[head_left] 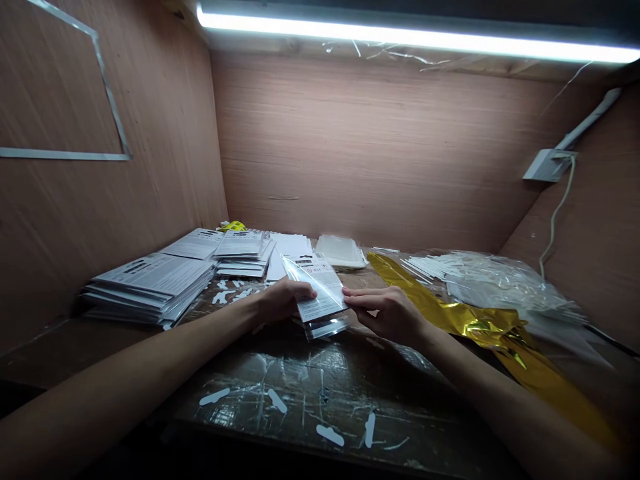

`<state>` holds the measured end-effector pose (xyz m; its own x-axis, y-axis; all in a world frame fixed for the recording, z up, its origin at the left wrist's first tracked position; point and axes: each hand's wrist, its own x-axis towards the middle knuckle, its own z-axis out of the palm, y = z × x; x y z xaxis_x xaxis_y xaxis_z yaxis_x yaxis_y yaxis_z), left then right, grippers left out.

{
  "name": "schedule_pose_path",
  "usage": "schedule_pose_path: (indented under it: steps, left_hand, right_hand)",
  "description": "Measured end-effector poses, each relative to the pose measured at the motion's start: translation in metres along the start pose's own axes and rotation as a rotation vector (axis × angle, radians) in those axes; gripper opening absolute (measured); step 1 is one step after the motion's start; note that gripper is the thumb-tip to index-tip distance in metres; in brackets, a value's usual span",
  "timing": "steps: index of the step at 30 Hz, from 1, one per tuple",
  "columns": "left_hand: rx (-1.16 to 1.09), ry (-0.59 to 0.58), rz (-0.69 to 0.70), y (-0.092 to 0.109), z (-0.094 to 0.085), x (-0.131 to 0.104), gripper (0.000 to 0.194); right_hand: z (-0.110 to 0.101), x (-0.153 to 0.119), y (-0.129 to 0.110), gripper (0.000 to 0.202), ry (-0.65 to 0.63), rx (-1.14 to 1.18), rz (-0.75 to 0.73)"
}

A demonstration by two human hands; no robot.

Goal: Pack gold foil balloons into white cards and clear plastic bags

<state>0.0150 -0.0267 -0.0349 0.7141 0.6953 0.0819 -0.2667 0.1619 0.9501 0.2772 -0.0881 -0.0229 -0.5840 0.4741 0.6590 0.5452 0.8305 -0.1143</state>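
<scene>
Between my two hands, above the dark tabletop, is a printed white card in a clear plastic sleeve (320, 287), tilted, with a hang slot at its top. My left hand (283, 300) grips its left edge, thumb on the printed face. At the right edge, my right hand (383, 310) pinches the sleeve between thumb and fingers. Clear plastic hangs below the card's lower edge. Behind it lie a stack of plain white cards (287, 245) and a pile of translucent sleeves (340, 251).
Stacks of sleeved printed cards (155, 277) stand at the left. Gold foil (475, 320) runs along the right, beside a clear bag of white strips (510, 283). Small white cut-outs (330, 435) lie scattered near the front edge. A lamp tube (400, 33) hangs overhead.
</scene>
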Motion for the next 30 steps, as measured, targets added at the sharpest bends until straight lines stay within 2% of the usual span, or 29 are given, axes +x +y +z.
schedule_pose_path:
  steps: [2, 3, 5, 7, 8, 9, 10, 11, 13, 14, 15, 16, 19, 21, 25, 30]
  left_hand:
    - [0.087, 0.099, -0.024, 0.002, 0.001, 0.001, 0.03]
    - [0.157, 0.187, 0.018, 0.003, 0.001, 0.001, 0.038]
    - [0.334, 0.44, 0.223, 0.008, 0.0, 0.0, 0.062]
    - [0.545, 0.692, 0.492, 0.015, -0.001, -0.002, 0.084]
    - [0.654, 0.751, 0.608, 0.017, -0.001, -0.003, 0.085]
    - [0.76, 0.74, 0.681, 0.019, 0.0, -0.004, 0.076]
    - [0.859, 0.653, 0.697, 0.02, 0.001, -0.005, 0.059]
    - [0.942, 0.512, 0.66, 0.02, 0.003, -0.006, 0.04]
    - [1.045, 0.186, 0.501, 0.015, 0.007, -0.006, 0.015]
    - [1.068, 0.063, 0.412, 0.011, 0.009, -0.005, 0.012]
    - [1.075, -0.011, 0.332, 0.007, 0.01, -0.004, 0.011]
    - [1.071, -0.034, 0.268, 0.004, 0.01, -0.003, 0.011]
    - [1.033, 0.008, 0.163, -0.002, 0.009, -0.002, 0.014]
    - [1.016, 0.011, 0.137, -0.001, 0.007, -0.002, 0.016]
    - [1.002, -0.019, 0.079, 0.004, 0.005, -0.001, 0.018]
    - [0.99, -0.018, 0.059, 0.006, 0.004, 0.0, 0.021]
  right_hand:
    - [0.001, -0.001, 0.004, 0.031, 0.014, 0.007, 0.011]
    - [0.002, -0.002, 0.006, 0.03, 0.021, 0.013, 0.02]
    - [0.002, -0.003, 0.012, 0.027, 0.005, 0.018, 0.041]
    - [0.002, -0.005, 0.017, 0.027, -0.056, -0.001, 0.057]
    - [0.001, -0.006, 0.019, 0.028, -0.096, -0.02, 0.063]
    - [0.0, -0.006, 0.019, 0.03, -0.14, -0.043, 0.068]
    - [-0.001, -0.006, 0.019, 0.031, -0.183, -0.068, 0.075]
    - [-0.002, -0.006, 0.019, 0.031, -0.217, -0.097, 0.087]
    - [-0.006, -0.004, 0.015, 0.029, -0.278, -0.164, 0.118]
    - [-0.007, -0.003, 0.013, 0.027, -0.303, -0.197, 0.128]
    - [-0.008, -0.002, 0.01, 0.025, -0.32, -0.229, 0.131]
    - [-0.008, 0.0, 0.006, 0.023, -0.324, -0.259, 0.128]
    - [0.0, 0.006, -0.009, 0.017, -0.266, -0.281, 0.134]
    - [0.012, 0.009, -0.02, 0.016, -0.216, -0.194, 0.17]
    - [0.038, 0.014, -0.038, 0.014, -0.232, 0.059, 0.216]
    - [0.045, 0.017, -0.043, 0.009, -0.229, 0.152, 0.287]
